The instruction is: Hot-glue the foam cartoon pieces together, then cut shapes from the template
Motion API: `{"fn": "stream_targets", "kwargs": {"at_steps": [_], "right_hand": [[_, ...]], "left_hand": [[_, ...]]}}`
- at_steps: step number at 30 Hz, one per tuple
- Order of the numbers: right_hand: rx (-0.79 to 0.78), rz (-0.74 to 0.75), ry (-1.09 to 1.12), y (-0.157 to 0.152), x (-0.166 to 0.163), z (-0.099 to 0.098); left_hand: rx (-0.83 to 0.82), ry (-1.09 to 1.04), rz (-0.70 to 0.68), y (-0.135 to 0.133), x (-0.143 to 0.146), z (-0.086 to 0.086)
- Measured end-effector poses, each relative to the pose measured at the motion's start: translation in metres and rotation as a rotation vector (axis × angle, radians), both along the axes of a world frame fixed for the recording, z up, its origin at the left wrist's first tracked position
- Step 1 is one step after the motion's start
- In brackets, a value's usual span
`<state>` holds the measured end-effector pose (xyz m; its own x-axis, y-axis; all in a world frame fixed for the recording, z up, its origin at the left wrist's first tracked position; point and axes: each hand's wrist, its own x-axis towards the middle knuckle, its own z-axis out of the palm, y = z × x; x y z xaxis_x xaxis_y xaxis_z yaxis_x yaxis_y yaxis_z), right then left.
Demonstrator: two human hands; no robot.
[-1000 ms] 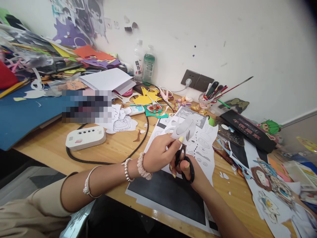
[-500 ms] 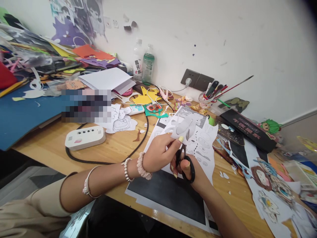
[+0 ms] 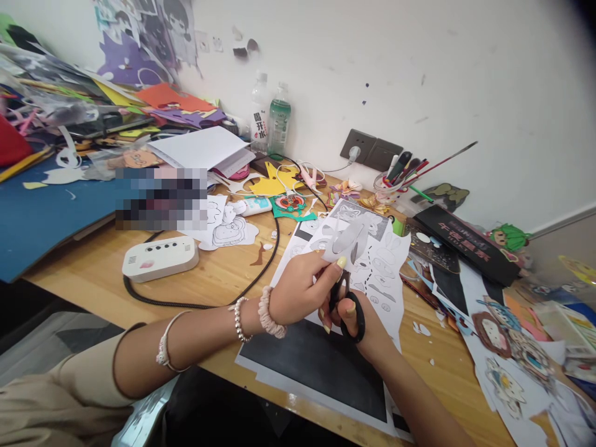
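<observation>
Between thumb and fingers, my left hand pinches a small piece of paper printed with grey shapes. My right hand grips black-handled scissors, thumb through one loop. The scissors' blades are at the lower edge of the piece, close to my left fingertips, and are partly hidden by them. Under both hands lie printed sheets with cartoon animal drawings. A black sheet lies nearer me, at the table's front edge.
A white power strip with a black cord stands at left. Behind are two bottles and heaped coloured paper scraps. A pen holder, a long black box and paper cut-outs crowd the right side.
The scissors' handles have shifted slightly left and look a little closer together. My left hand and the paper piece are nearly unmoved.
</observation>
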<state>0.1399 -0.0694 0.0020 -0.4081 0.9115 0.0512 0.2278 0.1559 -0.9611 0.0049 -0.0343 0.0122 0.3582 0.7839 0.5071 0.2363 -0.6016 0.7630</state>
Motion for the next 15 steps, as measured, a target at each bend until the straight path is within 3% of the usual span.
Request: {"fn": "stream_targets", "kwargs": {"at_steps": [5,15], "right_hand": [[-0.022,0.002,-0.018,0.0,0.002,0.003],[-0.133,0.03,-0.015,0.0,0.003,0.004]], "left_hand": [[-0.02,0.015,-0.031,0.001,-0.003,0.005],[-0.036,0.007,0.107,0.01,-0.005,0.007]]}}
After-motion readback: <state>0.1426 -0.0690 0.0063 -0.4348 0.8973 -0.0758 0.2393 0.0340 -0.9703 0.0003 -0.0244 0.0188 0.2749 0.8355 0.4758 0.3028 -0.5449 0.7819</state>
